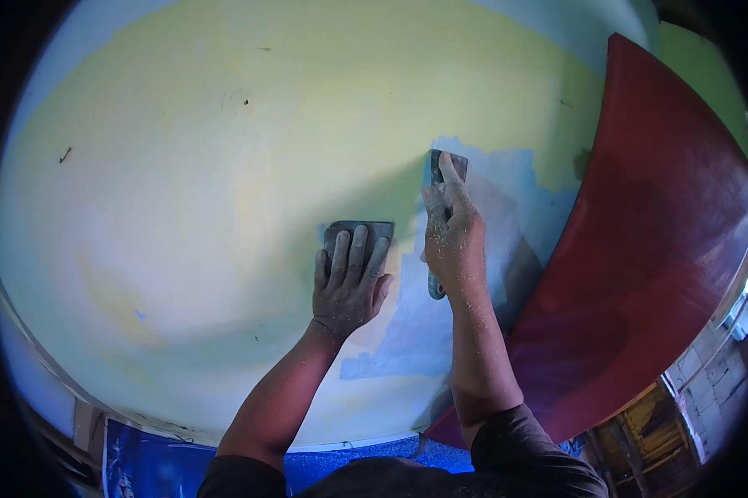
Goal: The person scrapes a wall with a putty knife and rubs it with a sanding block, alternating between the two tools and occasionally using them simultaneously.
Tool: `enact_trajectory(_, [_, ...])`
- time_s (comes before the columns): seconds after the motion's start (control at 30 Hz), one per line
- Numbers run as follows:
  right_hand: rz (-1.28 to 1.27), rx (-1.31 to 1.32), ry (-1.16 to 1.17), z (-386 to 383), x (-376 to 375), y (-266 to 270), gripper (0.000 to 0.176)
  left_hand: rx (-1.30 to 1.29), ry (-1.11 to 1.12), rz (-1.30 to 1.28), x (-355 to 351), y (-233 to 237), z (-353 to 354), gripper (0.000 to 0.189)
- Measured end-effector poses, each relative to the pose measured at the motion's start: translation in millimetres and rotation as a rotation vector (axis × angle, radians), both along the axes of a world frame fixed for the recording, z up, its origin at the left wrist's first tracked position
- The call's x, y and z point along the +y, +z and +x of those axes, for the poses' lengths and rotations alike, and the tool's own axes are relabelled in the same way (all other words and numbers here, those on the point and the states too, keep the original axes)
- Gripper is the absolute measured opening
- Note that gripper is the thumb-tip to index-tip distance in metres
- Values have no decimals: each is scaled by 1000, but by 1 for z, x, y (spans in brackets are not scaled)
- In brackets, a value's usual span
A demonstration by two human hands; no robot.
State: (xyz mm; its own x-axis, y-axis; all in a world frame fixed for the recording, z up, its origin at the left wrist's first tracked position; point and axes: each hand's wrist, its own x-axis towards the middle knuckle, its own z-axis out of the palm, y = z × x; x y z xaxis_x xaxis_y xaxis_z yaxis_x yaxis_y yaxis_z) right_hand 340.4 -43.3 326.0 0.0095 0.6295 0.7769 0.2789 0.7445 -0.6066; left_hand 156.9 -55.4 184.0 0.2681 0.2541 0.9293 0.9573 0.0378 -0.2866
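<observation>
My left hand [353, 278] lies with its fingers spread over a dark flat pad [338, 228], pressing it against the pale yellow-green wall [224, 166]. To the right and a little higher, my right hand [453, 232] is wrapped round the handle of a scraper [459, 168], its index finger stretched along the blade. The blade touches the wall at the upper edge of a light blue patch [423, 324]. Pale specks dust both hands and forearms.
A large dark red panel [631, 224] curves down the right side, close to my right forearm. Blue material [166, 469] lies below the wall's lower edge. Wooden pieces [656, 432] and grey blocks [718, 378] show at the lower right.
</observation>
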Motion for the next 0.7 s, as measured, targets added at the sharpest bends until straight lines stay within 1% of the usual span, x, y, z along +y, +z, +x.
enact_trajectory(0.17, [-120,-1,-16,1,-9,20,54,2,3,-8,1,-4,-1,66])
enact_trajectory(0.27, [-43,8,7,1,-5,-1,55,-5,-12,-18,-2,-1,0,66])
enact_trajectory(0.37, [18,-52,-57,1,2,-1,55,2,-6,15,2,-3,0,66])
enact_trajectory(0.47, [-51,-16,-14,1,-4,12,56,-2,9,-12,0,-3,0,66])
enact_trajectory(0.53, [-19,-50,-45,2,-3,3,56,-3,5,-8,-1,-2,2,66])
enact_trajectory(0.57, [1,-65,-59,2,-1,0,57,-1,4,-1,-1,-1,1,66])
enact_trajectory(0.67, [167,-60,-70,1,18,-9,58,-9,-8,-5,1,-4,0,66])
enact_trajectory(0.7, [97,-67,-60,2,14,-4,58,-9,-5,-7,1,-4,1,67])
